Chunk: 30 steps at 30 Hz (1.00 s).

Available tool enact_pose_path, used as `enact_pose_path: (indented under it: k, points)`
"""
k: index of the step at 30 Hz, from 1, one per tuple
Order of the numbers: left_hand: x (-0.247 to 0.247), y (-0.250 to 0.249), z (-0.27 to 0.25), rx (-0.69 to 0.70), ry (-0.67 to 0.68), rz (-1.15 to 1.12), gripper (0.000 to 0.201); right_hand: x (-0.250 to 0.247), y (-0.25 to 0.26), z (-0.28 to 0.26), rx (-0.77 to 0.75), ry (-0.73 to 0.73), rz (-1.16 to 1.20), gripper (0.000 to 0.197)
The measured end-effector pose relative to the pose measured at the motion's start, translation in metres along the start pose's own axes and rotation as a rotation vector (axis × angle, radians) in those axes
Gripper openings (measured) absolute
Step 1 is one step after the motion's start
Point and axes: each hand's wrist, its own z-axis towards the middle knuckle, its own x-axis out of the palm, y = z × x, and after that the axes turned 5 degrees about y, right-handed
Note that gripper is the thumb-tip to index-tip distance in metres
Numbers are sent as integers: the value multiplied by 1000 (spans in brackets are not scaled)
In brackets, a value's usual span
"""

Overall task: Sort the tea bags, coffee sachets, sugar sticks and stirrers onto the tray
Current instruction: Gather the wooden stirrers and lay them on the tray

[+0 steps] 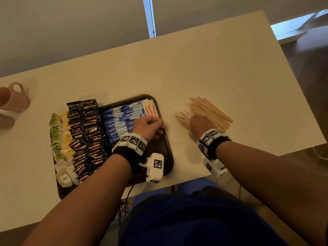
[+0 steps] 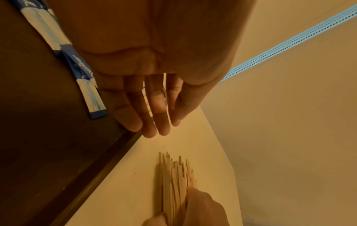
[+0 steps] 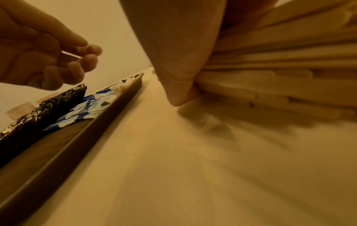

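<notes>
A dark brown tray holds tea bags at its left, black coffee sachets, blue sugar sticks and white sachets with red print. My left hand hovers over the tray's right side, its fingers pinching a thin flat piece; white with red print shows between them in the left wrist view. My right hand lies on the heap of wooden stirrers on the table right of the tray, thumb and fingers gripping a bundle of them.
A pink mug stands at the table's far left. The table's near edge runs just behind my right wrist. Bare tabletop lies beyond the tray and between tray and stirrers.
</notes>
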Motion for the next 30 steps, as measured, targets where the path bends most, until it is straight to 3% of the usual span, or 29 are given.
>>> enact_pose_path:
  k: [7,12,18,21,23,26,30]
  points:
    - [6,-5,2,9,8,-51,13,-31,-3,-7,-92,-128,142,41]
    - [16,-20,4,50,53,-177,24,-67,17,-12,-113,-220,341,23]
    - [18,-44,8,131,101,-285,47,-73,35,-18,-283,-224,495,23]
    - [18,-49,6,144,94,-373,39,-75,45,-26,-400,-254,552,18]
    - [19,-50,6,156,85,-427,37,-77,52,-28,-435,-280,590,30]
    - [19,-52,6,204,96,-474,17,-81,57,-31,-446,-344,586,45]
    - [16,-53,8,250,78,-517,13,-90,56,-32,-402,-391,545,30]
